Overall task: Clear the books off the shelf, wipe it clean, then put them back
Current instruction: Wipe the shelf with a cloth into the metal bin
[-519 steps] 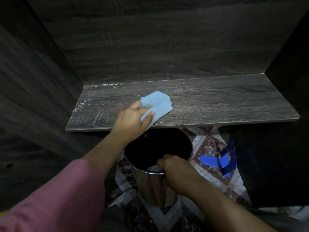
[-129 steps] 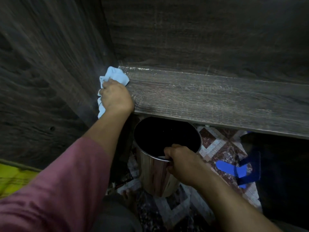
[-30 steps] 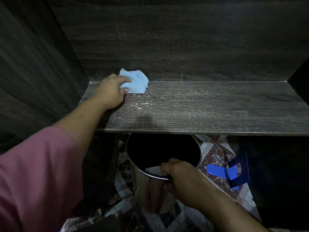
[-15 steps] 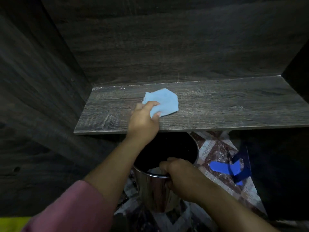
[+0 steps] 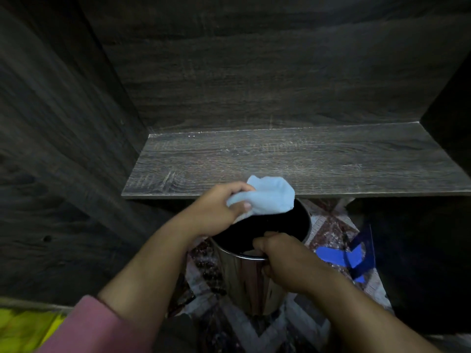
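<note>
A: What could go wrong from here? Take the biggest thing first.

B: The shelf (image 5: 293, 164), across the middle of the frame, bare of books. No books are in view at all. Pale specks lie along its back edge, so dust may be left where the board meets the back panel (image 5: 254, 72).

A: And the bin?

B: The steel bin (image 5: 249, 273) sits below the front lip, centre frame. The right hand (image 5: 285, 263) is clenched on its near rim. If that hold slackens, I judge the bin could tip onto the patterned floor (image 5: 328, 225).

A: The cloth?

B: The left hand (image 5: 211, 212) pinches the blue cloth (image 5: 265, 197) between thumb and fingers. It is bunched over the bin's mouth, right at the shelf's front edge. Shaken there, grit could miss the bin.

A: Room to move?

B: Tight at the left: the side panel (image 5: 63, 149) closes that corner. The right wall (image 5: 448, 110) closes the other end. The board between is open. The blue bookend (image 5: 354, 256), lower right on the floor, lies just beside the bin.
</note>
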Demonstrator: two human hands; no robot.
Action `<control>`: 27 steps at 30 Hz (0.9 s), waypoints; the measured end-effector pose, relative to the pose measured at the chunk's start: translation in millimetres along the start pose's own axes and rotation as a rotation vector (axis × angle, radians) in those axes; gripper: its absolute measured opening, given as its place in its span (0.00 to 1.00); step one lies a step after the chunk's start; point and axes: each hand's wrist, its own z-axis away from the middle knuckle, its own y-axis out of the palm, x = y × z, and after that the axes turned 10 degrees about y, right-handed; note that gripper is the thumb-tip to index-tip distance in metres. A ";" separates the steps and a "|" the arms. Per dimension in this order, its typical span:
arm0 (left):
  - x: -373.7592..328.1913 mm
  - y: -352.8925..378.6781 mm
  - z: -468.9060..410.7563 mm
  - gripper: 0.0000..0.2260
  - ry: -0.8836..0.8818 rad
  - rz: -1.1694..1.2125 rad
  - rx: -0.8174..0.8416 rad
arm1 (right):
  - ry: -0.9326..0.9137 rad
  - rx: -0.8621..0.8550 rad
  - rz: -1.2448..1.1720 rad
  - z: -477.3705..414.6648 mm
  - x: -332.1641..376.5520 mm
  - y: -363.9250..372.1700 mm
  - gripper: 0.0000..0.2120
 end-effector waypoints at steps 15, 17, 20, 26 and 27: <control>69.7 -61.0 -86.4 0.18 -0.135 -0.678 -0.337 | 0.022 -0.017 -0.004 -3.0 -5.3 -1.4 0.09; 69.6 -53.5 -82.9 0.17 -0.078 -0.689 -0.329 | 0.025 -0.015 0.016 -3.9 -5.6 -0.7 0.09; 61.5 -39.9 -73.6 0.19 0.009 -0.676 -0.307 | 0.029 -0.003 0.031 -3.2 -5.0 0.6 0.10; 37.4 -6.8 -39.3 0.20 0.111 -0.618 -0.237 | 0.014 0.014 0.036 -0.1 -0.4 -0.3 0.11; 33.4 -3.3 -33.6 0.19 0.118 -0.609 -0.222 | 0.009 0.017 0.040 0.0 0.7 -1.0 0.10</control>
